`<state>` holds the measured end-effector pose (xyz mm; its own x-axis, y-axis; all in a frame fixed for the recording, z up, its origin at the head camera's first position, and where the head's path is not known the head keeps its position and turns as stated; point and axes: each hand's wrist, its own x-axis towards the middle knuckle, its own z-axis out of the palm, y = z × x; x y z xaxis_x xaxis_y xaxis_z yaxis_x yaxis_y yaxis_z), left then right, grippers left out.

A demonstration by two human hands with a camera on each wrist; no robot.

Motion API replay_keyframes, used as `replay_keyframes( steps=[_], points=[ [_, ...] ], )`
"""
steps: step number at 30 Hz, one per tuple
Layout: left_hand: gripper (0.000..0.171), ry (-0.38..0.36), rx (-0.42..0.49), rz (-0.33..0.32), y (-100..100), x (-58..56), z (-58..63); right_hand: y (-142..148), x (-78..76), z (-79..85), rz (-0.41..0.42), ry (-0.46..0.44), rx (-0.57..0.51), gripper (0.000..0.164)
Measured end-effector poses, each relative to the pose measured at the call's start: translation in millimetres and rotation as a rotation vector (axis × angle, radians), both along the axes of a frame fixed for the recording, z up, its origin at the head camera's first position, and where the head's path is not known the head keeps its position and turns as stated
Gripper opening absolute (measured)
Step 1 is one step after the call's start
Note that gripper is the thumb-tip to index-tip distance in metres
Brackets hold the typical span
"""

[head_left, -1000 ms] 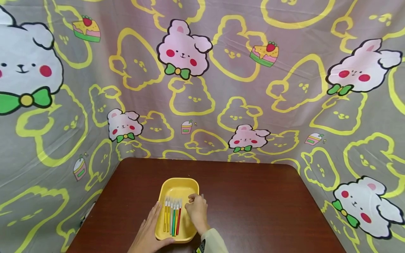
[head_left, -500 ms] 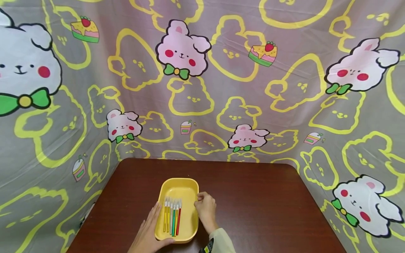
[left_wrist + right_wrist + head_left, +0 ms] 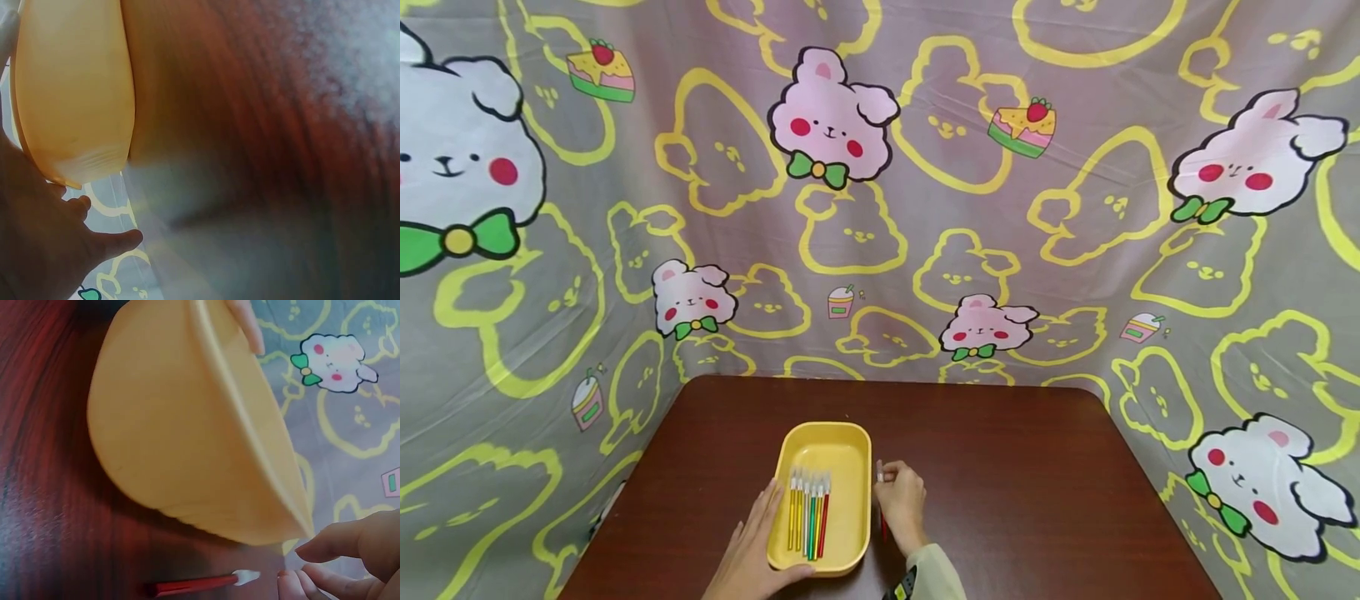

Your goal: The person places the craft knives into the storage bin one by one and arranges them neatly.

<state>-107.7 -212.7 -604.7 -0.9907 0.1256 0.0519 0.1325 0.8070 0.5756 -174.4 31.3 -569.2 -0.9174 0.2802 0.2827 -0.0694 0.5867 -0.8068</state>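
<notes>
A yellow plastic tray stands on the table. Inside it lies a row of slim craft knives with clear caps and gold, silver, green and red handles. My left hand rests along the tray's left side with straight fingers, thumb at the near rim. In the right wrist view, a red craft knife lies on the table beside the tray, its pale cap toward my right hand. The thumb and fingertips of that hand are parted just beyond the cap. In the head view the right hand partly hides this knife.
The dark brown table extends to the right and behind the tray. A patterned cloth with cartoon rabbits hangs around its back and sides.
My right hand has moved from over the tray's right side to the table on its right. The red craft knife now shows there, apart from the fingers. The left hand stays put.
</notes>
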Motion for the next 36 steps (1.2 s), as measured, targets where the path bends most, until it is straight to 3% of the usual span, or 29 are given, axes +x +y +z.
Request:
replay_keyframes(
  steps=[7,15,28,36],
  points=[
    [0.139,-0.017,-0.018,0.004,0.4,-0.2,1.9,2.7,1.5,-11.5,-0.050,-0.003,0.021,0.022],
    [0.137,0.052,-0.067,-0.002,0.3,1.7,0.8,2.3,4.4,-18.8,-0.084,-0.053,0.041,0.024],
    [0.135,0.119,-0.063,-0.017,0.0,2.3,0.7,0.8,3.3,-29.6,-0.112,-0.096,0.054,0.028],
    [0.136,0.018,-0.033,-0.008,1.0,1.2,3.0,-1.2,3.8,-35.3,-0.121,-0.081,0.064,0.031]
  ],
)
